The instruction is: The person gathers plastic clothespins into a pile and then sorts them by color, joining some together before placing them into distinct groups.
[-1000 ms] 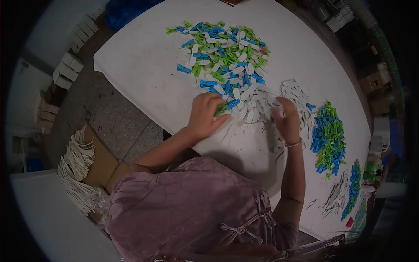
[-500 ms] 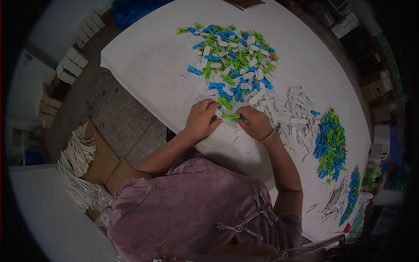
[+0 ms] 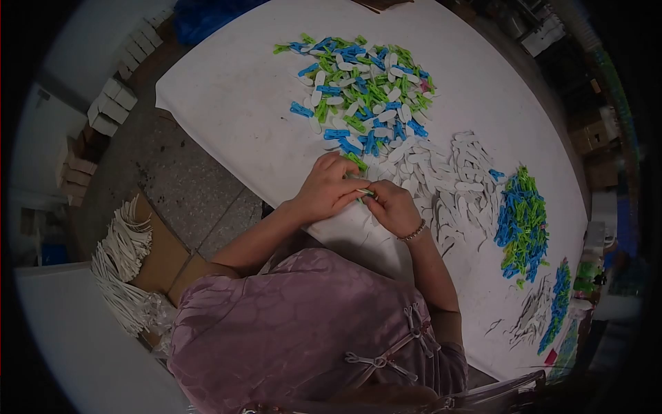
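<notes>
My left hand (image 3: 327,188) and my right hand (image 3: 394,207) meet over the near edge of the white table (image 3: 234,90). Between their fingertips is a small green clip (image 3: 367,192), mostly covered by the fingers. Just beyond the hands lies a heap of green and blue clips mixed with white oval pieces (image 3: 365,90). A pile of loose white strips (image 3: 469,186) spreads to the right of my right hand, which wears a bracelet at the wrist.
Farther right lie a pile of blue and green clips (image 3: 523,224) and, nearer the bottom, another clip pile (image 3: 556,307) beside thin strips (image 3: 532,317). Bundled white strips (image 3: 124,248) rest on cardboard at the left. White stacks (image 3: 110,107) stand by the wall.
My hands have drawn together, and the green clip that showed plainly between them is now mostly covered. My right hand has moved slightly down; its fingers meet those of my left.
</notes>
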Demonstrator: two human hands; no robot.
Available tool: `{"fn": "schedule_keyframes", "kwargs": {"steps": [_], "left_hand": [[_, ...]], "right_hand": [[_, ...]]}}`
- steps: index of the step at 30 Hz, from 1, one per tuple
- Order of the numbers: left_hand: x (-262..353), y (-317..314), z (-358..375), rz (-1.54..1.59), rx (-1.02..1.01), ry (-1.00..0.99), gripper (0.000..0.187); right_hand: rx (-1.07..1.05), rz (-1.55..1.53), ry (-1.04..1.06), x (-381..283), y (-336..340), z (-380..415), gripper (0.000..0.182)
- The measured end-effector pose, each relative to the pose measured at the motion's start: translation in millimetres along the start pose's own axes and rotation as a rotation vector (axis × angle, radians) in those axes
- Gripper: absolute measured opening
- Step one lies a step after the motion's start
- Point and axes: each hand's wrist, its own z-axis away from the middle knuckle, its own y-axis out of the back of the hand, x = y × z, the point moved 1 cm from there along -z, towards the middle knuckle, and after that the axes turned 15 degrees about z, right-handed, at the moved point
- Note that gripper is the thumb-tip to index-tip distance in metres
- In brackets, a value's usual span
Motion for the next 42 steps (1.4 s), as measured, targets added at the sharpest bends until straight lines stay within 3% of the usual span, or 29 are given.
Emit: {"fn": "schedule_keyframes", "kwargs": {"steps": [2,4,5,7,8,10,11,13,17,20,22,23,24,25,26,28,30,32,34,36,38,41,42], "left_hand": [[-2.3,-2.4,-0.7,0.013,0.057,-0.047,0.022],[-1.8,-1.3,-0.3,0.558,0.559,0.105,0.014],[-3.4,3.5,-1.3,0.559,0.555,0.107,0.014],[-11.2,19.3,-4.0,1.035,0.731,0.322,0.012],[-10.7,17.4,-2.0,1.030,0.734,0.320,0.012],[-8.2,3.2,5.5,0.664,0.324,0.528,0.019],[-4.9,-4.1,9.4,0.660,0.325,0.528,0.019],[2.3,-21.9,14.7,0.676,0.020,0.580,0.024],[5.1,-35.2,19.5,0.659,0.070,0.527,0.025],[9.4,-39.7,18.0,0.600,-0.011,0.350,0.022],[16.4,-39.6,14.0,0.579,-0.095,0.223,0.018],[19.0,-35.5,13.5,0.578,-0.092,0.223,0.018],[20.3,-31.8,14.1,0.750,-0.218,0.459,0.017],[20.5,-29.7,16.8,0.917,-0.346,0.697,0.016],[18.0,-27.3,19.7,0.916,-0.344,0.697,0.016],[8.3,-19.4,26.3,1.188,-0.099,0.787,0.016],[-4.3,-2.4,27.6,1.249,-0.038,0.845,0.017],[-17.2,11.7,29.6,1.189,0.225,0.776,0.017],[-33.6,20.9,31.4,1.163,0.315,0.795,0.020],[-43.4,21.9,32.0,1.159,0.489,0.833,0.016],[-49.9,24.2,30.0,1.051,0.537,0.866,0.014],[-64.6,19.9,30.3,0.865,0.670,0.843,0.013],[-71.2,15.8,30.9,0.788,0.748,0.794,0.016]], "right_hand": [[-0.005,-0.004,0.017,-1.0,3.7,1.4,0.018],[-0.181,-0.261,-0.334,-0.5,9.9,3.6,0.013],[-0.180,-0.263,-0.337,2.8,11.0,6.4,0.013],[-0.132,-0.830,-0.587,13.3,12.2,11.3,0.012],[-0.134,-0.831,-0.582,12.8,11.0,11.1,0.012],[0.012,-1.027,-0.551,8.5,8.1,13.1,0.015],[0.010,-1.029,-0.548,4.5,5.1,14.7,0.015],[0.025,-1.127,-0.592,-3.1,-0.6,18.7,0.018],[0.042,-1.209,-0.656,2.5,-0.8,31.2,0.017],[0.089,-1.371,-0.550,16.7,3.6,40.1,0.018],[0.140,-1.351,-0.657,28.3,11.3,46.9,0.021],[0.240,-1.461,-0.612,51.7,15.9,55.8,0.023],[0.342,-1.569,-0.564,83.7,22.8,67.4,0.025],[0.575,-1.493,-0.616,111.8,36.5,75.9,0.024],[0.804,-1.404,-0.662,140.2,51.9,85.2,0.024],[1.120,-1.412,-0.795,197.2,80.3,111.5,0.027],[1.124,-1.404,-0.833,200.6,89.9,114.9,0.029],[1.124,-1.395,-0.868,177.0,97.4,99.7,0.030],[0.812,-0.824,-0.782,99.2,76.6,50.8,0.034],[0.433,-0.337,-0.532,65.8,41.0,15.6,0.040],[0.328,0.373,0.017,29.0,18.8,-15.7,0.049],[0.234,0.409,-0.025,-7.9,-5.2,-46.3,0.053],[0.143,0.442,-0.137,-10.5,-9.6,-58.0,0.053]]}}
